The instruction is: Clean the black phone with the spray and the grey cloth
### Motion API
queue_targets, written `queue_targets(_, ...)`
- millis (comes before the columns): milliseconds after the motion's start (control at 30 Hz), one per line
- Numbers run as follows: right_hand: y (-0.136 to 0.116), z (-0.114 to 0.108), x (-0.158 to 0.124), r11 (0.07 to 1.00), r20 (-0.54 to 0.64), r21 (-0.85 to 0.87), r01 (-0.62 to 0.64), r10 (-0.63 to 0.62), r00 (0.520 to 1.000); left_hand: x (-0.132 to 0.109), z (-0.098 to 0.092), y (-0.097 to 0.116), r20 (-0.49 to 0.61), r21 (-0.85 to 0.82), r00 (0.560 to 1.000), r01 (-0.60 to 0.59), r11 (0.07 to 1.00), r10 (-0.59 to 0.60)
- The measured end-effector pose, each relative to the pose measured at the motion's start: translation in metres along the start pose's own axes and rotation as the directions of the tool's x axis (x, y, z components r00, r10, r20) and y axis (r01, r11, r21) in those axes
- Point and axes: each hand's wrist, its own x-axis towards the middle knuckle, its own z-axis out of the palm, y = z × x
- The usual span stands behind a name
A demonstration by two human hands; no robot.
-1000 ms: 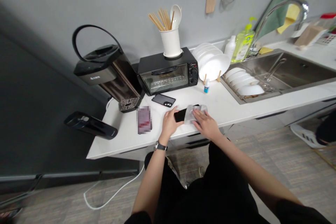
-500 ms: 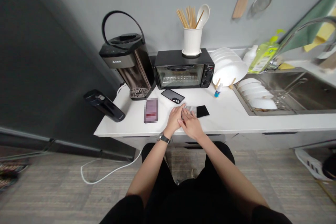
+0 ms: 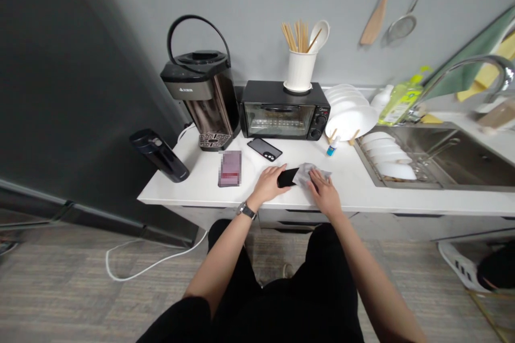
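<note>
My left hand (image 3: pixel 264 186) grips the left end of a black smartphone (image 3: pixel 287 177) that lies flat on the white counter, thumb and fingers at its edges. Over the phone's right part lies a thin grey wiping cloth (image 3: pixel 304 174). My right hand (image 3: pixel 326 195) presses that cloth down with its fingertips, which hides the phone's right end. A black phone case (image 3: pixel 264 149) rests just behind my left hand. To the left is a pixelated, purplish flat item (image 3: pixel 230 169). A small blue-and-white bottle (image 3: pixel 332 147) stands behind my right hand.
A toaster oven (image 3: pixel 281 120) stands at the back, carrying a white utensil holder (image 3: pixel 300 69). Left of it are a water dispenser (image 3: pixel 201 102) and a dark thermos (image 3: pixel 159 155). White plates (image 3: pixel 350 118) and a sink (image 3: pixel 475 153) are at the right. The counter's front edge (image 3: pixel 241 206) is close to my wrists.
My right hand has slid right with the cloth, away from my left hand. The phone's left part now shows, where its right end showed before.
</note>
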Motion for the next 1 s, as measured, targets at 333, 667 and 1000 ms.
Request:
queue_targets(333,-0.09,0.029,0.017,0.98,0.087,0.088,0.178,-0.185,0.979,-0.002,0.005,-0.015,0.026,-0.049,1.0,0.0,0.999,0.002)
queue_targets(667,-0.01,-0.005,-0.009,0.997,0.037,0.004,0.083,-0.083,0.996,0.0,0.002,-0.007,0.012,-0.107,0.999,0.041,0.993,-0.04)
queue_targets(1000,-0.082,0.03,0.025,0.994,0.028,0.026,0.109,-0.11,0.994,0.001,0.004,-0.013,0.023,-0.108,1.0,0.004,0.994,-0.001)
